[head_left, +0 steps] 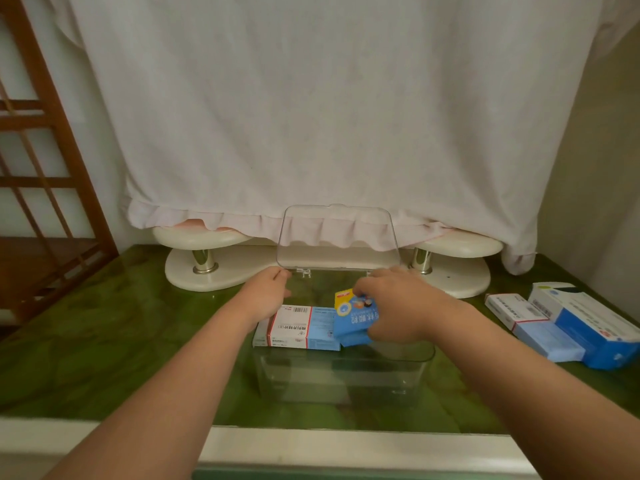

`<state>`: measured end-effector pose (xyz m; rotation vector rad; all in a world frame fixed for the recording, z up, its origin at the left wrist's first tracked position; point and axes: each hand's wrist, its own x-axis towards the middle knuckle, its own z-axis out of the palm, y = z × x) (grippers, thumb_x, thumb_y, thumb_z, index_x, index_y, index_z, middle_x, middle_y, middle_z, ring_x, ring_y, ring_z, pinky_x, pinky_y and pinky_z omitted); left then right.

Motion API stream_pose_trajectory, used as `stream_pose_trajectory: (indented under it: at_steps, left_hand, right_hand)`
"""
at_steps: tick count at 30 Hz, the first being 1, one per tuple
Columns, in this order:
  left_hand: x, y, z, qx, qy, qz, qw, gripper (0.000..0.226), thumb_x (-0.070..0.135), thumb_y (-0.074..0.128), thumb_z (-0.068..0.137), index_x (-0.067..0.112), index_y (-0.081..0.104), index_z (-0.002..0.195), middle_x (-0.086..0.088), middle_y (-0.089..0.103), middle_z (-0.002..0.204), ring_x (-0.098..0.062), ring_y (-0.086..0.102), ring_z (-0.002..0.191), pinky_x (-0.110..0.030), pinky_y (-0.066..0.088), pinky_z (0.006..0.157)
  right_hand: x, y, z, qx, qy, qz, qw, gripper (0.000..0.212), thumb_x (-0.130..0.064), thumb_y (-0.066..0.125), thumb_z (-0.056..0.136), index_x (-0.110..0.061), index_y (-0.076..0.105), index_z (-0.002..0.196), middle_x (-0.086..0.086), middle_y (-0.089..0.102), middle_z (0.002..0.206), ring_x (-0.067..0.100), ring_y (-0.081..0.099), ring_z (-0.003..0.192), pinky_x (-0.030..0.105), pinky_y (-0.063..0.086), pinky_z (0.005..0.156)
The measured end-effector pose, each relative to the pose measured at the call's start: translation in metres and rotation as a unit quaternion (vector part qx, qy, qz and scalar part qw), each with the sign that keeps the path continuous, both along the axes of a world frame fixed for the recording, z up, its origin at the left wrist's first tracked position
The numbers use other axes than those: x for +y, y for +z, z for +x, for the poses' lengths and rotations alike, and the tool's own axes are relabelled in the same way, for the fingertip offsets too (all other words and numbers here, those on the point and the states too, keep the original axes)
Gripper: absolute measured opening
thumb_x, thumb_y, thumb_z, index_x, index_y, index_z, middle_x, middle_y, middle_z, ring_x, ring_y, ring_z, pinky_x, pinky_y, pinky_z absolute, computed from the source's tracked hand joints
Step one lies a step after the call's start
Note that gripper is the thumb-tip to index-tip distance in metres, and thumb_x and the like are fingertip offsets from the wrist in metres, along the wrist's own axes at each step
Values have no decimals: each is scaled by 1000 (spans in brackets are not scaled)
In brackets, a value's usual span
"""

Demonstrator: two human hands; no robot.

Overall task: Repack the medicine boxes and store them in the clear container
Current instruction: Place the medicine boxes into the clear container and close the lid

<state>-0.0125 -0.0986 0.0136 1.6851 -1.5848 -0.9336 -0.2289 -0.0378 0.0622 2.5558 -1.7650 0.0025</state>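
Note:
A clear container [346, 379] stands on the green tabletop in the centre, its hinged lid [337, 237] raised upright at the back. Inside it lies a white, red and blue medicine box [298, 327]. My right hand [398, 306] grips a blue and yellow medicine box [349, 317], tilted, over the container's right half and against the first box. My left hand [266, 296] rests at the container's back left corner, fingers curled on its rim.
Several more medicine boxes lie at the right of the table: a white one [512, 311], a pale blue one [550, 341] and a larger blue and white one [595, 327]. A cream stand [214, 268] under a white cloth sits behind. A wooden frame [45, 140] stands at the left.

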Motion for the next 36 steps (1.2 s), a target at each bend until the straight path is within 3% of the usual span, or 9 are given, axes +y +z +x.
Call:
stream_pose_trajectory:
  at_steps: [6,11,15,17,22,27,30,33,36]
  left_hand:
    - [-1,0,1,-2,-2,3,1000,41,35,29,106,21,49,138,-10,65,125,-19,59,98,-33,47,73]
    - [-1,0,0,0,-2,4,1000,42,36,29,105,20,47,139,-10,64,127,-20,58,102,-35,48,81]
    - [0,0,0,3,-6,3,1000,41,34,29,106,20,47,140,-10,63,129,-19,57,105,-34,49,80]
    - [-1,-1,0,5,-6,0,1000,40,34,29,106,19,47,139,-10,64,128,-20,58,105,-35,49,85]
    - [-3,-2,1,6,-4,2,1000,40,34,29,105,20,50,136,-11,66,122,-20,59,101,-32,44,77]
    - [-4,-3,2,6,-8,-1,1000,40,34,29,106,18,49,137,-10,65,123,-17,58,100,-29,45,73]
    - [-4,-3,2,4,-6,2,1000,41,34,30,106,19,50,138,-10,66,123,-19,59,102,-33,46,81]
    - [-3,-3,1,-2,-6,3,1000,41,36,29,105,21,48,138,-9,65,124,-18,60,98,-30,47,72]
    - [-2,-2,1,-8,-8,3,1000,41,36,29,105,21,48,139,-9,65,126,-16,58,95,-27,43,65]
  right_hand:
    - [15,17,9,11,-57,-9,998,52,-51,59,77,-24,51,121,5,53,116,26,47,107,34,37,83]
    - [23,19,25,14,-103,-2,995,52,-52,53,83,-21,50,124,7,49,121,29,50,112,38,44,83]
    - [20,13,34,32,-133,12,991,47,-56,48,89,-20,56,119,5,51,118,24,57,95,32,43,66]
    - [17,8,38,43,-150,23,987,43,-56,45,90,-21,59,111,4,53,114,21,55,85,30,41,60]
    - [8,-11,37,49,-190,49,979,40,-51,44,92,-17,53,73,-2,54,78,14,51,61,27,36,48]
    - [2,-24,36,33,-197,61,978,50,-58,40,94,-18,55,120,8,49,115,20,50,80,31,47,60]
    - [0,-30,35,37,-190,73,978,64,-70,35,90,-17,58,119,10,49,121,21,57,86,33,53,68]
    - [2,-23,32,21,-158,69,985,58,-66,35,93,-17,61,112,8,54,117,21,60,89,34,55,74]
    - [9,-16,27,1,-92,73,993,49,-56,43,95,-20,57,125,5,59,124,24,61,105,39,55,87]
